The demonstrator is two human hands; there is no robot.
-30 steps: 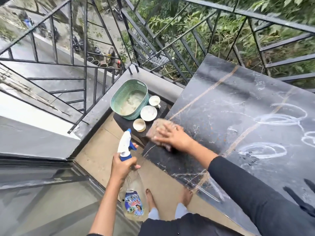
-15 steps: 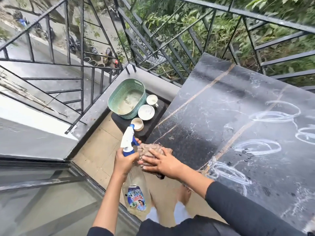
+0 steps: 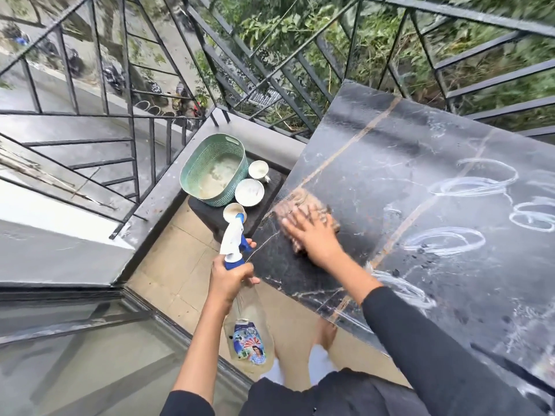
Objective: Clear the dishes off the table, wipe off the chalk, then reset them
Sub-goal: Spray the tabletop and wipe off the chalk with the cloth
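1. Two hands were busy: the right hand (image 3: 312, 240) lay flat with spread fingers on the cloth (image 3: 300, 199), pressing it on the tabletop (image 3: 420, 139) near its left edge.
2. The chalk rings (image 3: 444, 242) lay to the right of that hand, apart from the cloth.
3. The left hand (image 3: 229, 279) gripped the spray bottle (image 3: 249, 334) by its neck, just off the left edge.
4. Three white dishes (image 3: 249, 192) stood on a dark stool (image 3: 207, 216) beside a green basket (image 3: 195, 175), off the tabletop.

spray bottle label (image 3: 249, 345) too blurred, no legible text
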